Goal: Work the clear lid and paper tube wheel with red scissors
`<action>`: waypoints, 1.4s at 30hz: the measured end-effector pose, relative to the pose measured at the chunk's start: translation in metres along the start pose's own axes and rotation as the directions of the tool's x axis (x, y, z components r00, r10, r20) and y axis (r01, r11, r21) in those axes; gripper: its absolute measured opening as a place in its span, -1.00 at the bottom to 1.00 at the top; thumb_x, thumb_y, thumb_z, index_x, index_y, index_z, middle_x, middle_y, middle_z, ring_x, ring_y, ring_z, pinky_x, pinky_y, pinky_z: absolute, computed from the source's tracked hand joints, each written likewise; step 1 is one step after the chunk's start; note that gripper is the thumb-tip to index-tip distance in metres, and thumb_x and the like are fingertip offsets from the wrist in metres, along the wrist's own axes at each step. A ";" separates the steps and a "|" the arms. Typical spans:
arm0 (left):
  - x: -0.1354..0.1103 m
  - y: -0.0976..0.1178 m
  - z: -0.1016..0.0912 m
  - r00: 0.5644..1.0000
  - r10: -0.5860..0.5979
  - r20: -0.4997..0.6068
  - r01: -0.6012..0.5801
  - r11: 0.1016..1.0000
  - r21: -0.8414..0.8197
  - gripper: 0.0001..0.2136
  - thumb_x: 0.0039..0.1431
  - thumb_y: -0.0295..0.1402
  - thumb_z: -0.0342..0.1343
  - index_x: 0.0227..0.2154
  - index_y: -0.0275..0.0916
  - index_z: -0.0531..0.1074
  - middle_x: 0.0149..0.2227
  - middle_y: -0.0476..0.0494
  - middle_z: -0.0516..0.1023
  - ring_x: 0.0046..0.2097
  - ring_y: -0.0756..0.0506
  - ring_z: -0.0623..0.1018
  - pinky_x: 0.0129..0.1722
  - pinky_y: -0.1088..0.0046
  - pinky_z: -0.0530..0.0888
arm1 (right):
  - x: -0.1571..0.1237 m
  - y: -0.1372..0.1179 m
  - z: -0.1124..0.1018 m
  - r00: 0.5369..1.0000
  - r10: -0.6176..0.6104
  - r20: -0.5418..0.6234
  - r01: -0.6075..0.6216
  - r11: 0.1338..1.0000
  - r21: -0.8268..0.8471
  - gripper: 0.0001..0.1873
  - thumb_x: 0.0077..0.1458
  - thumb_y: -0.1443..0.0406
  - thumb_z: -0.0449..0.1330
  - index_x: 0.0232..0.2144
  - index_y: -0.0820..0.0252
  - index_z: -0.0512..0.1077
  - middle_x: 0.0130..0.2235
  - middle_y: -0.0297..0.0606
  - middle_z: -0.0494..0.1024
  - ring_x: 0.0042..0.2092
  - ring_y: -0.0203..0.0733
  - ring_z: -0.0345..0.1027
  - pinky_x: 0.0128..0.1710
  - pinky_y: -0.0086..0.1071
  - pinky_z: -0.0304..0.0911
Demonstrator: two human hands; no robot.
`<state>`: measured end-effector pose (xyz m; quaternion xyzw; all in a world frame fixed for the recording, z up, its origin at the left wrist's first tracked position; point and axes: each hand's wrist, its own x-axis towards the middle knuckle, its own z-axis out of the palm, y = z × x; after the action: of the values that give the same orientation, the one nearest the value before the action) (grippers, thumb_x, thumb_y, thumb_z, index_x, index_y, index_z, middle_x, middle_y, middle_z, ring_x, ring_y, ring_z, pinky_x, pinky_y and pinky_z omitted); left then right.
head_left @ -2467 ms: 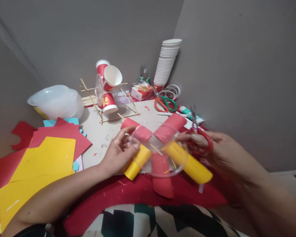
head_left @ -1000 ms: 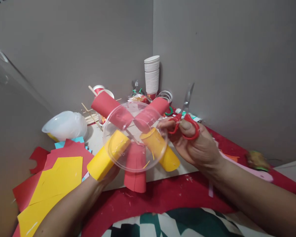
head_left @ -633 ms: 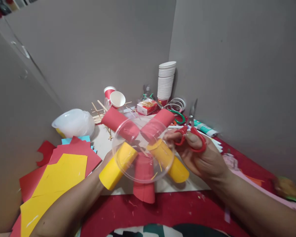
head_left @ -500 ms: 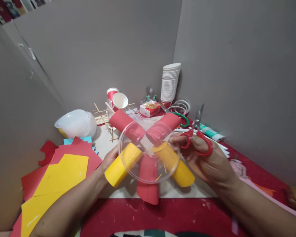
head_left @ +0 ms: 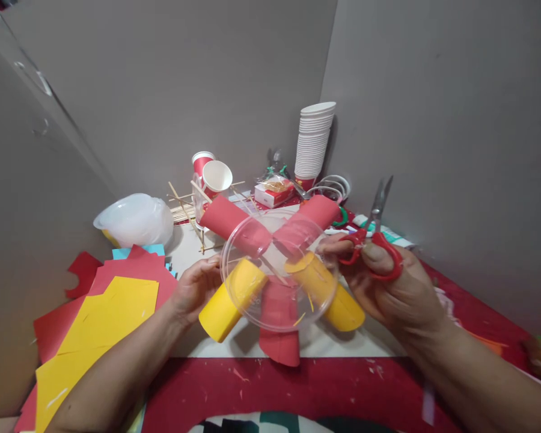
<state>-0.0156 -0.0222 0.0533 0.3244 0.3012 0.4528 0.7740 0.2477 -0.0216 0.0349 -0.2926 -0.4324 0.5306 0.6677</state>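
My left hand (head_left: 197, 287) grips the left edge of a round clear plastic lid (head_left: 277, 329), its fingertips partly behind it. Rolled paper tubes stick out around the lid: several red ones, such as the bottom red tube (head_left: 279, 346), plus a left yellow tube (head_left: 228, 304) and a right yellow tube (head_left: 342, 304). Loose yellow slivers show on the lid. In my right hand (head_left: 397, 294) are red-handled scissors (head_left: 376, 219), thumb in one loop, blades pointing up and slightly apart. Its fingertips are close to the lid's right rim; whether they touch it I cannot tell.
At left lie red and yellow paper sheets (head_left: 112, 313) beside a white plastic bag (head_left: 137, 219). Behind stand paper cups (head_left: 217, 176), a stick frame (head_left: 187, 213), a small red-and-white box (head_left: 274, 193) and a tall cup stack (head_left: 314, 141). Grey walls close in the table.
The scissor blades have parted and the scissors have shifted right. The lid with its tubes sits slightly farther right, and more of my left hand shows. The camera view has shifted a little.
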 end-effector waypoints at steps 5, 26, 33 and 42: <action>0.000 0.001 0.000 0.999 0.033 0.024 -0.034 0.999 0.028 -0.81 -0.12 -0.30 0.37 -0.42 -0.26 0.58 -0.40 -0.09 0.68 -0.26 -0.19 0.67 -0.13 0.31 0.55 | 0.001 0.002 -0.002 1.000 -0.025 -0.004 0.025 0.999 -0.022 -0.70 -0.16 -0.03 0.49 -0.51 0.03 0.67 -0.47 -0.29 0.55 -0.43 -0.29 0.35 -0.43 -0.45 0.26; 0.001 -0.007 0.003 0.997 -0.031 -0.069 0.050 0.956 0.290 -0.64 -0.03 -0.12 0.43 -0.31 -0.33 0.62 -0.42 -0.15 0.67 -0.45 -0.06 0.60 -0.41 0.48 0.51 | -0.005 0.005 -0.007 0.988 -0.107 0.111 0.120 0.986 -0.116 -0.74 -0.01 0.00 0.42 -0.41 0.01 0.69 -0.32 -0.29 0.63 -0.27 -0.25 0.46 -0.19 -0.40 0.37; 0.001 -0.014 -0.004 0.996 -0.055 -0.069 0.074 0.947 0.314 -0.53 -0.09 0.03 0.44 -0.32 -0.32 0.61 -0.41 -0.15 0.64 -0.42 -0.07 0.55 -0.39 0.44 0.45 | -0.004 0.003 -0.009 0.990 -0.071 0.125 0.091 0.983 -0.161 -0.71 -0.05 -0.04 0.42 -0.44 -0.01 0.71 -0.33 -0.22 0.64 -0.38 -0.22 0.40 -0.37 -0.38 0.32; 0.002 -0.026 -0.001 0.992 0.043 -0.115 -0.004 0.948 0.319 -0.57 -0.05 0.02 0.42 -0.33 -0.28 0.61 -0.39 -0.10 0.63 -0.42 -0.05 0.52 -0.39 0.45 0.42 | 0.004 -0.012 -0.013 0.997 0.006 -0.081 -0.023 0.977 -0.212 -0.68 -0.09 -0.04 0.43 -0.41 0.02 0.70 -0.27 -0.21 0.65 -0.34 -0.24 0.37 -0.36 -0.40 0.32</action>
<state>-0.0027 -0.0299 0.0325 0.4203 0.4126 0.4264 0.6865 0.2644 -0.0202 0.0399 -0.3864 -0.4575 0.4742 0.6454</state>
